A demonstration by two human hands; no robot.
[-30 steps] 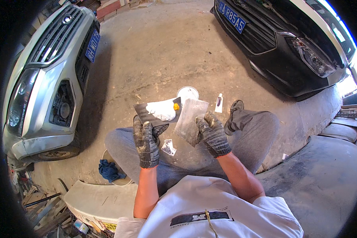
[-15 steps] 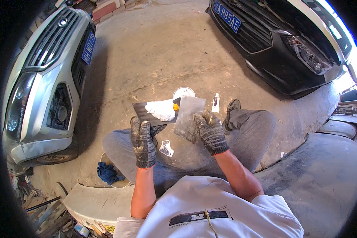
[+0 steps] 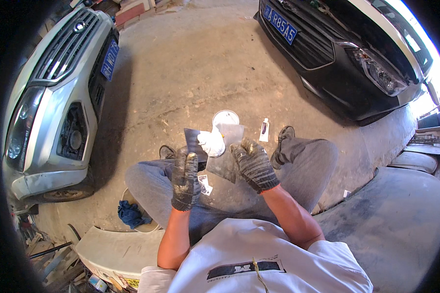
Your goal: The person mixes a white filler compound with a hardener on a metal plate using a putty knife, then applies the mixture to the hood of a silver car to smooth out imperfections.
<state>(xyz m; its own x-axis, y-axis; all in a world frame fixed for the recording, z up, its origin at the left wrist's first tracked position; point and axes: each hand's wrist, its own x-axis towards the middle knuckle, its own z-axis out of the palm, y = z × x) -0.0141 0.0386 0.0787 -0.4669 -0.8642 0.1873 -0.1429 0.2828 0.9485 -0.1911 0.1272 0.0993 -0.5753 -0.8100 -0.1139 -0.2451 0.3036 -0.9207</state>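
My left hand (image 3: 185,180), in a stained grey knit glove, is closed on the near edge of a dark flat sheet (image 3: 192,138). A thick heap of white putty (image 3: 211,143) lies on that sheet. My right hand (image 3: 253,166), gloved alike, grips a grey flat spreader (image 3: 222,167) by its right side. The spreader is up against the putty and overlaps the dark sheet's right part. Only a speck of the yellow paste shows between putty and spreader. Just beyond are a round white tub (image 3: 226,117) and a white tube (image 3: 264,130) on the floor.
A silver car front (image 3: 58,105) stands at the left, a dark car front (image 3: 322,53) at the far right. A grey body panel (image 3: 376,210) lies right of me, a pale bumper (image 3: 115,244) behind left. Blue cloth (image 3: 130,214) and printed scraps (image 3: 205,186) are on the floor.
Both hands have come closer together. The dark sheet has moved right and the spreader left, pressing into the putty. The putty is bunched narrower, and most of the yellow paste has gone from sight.
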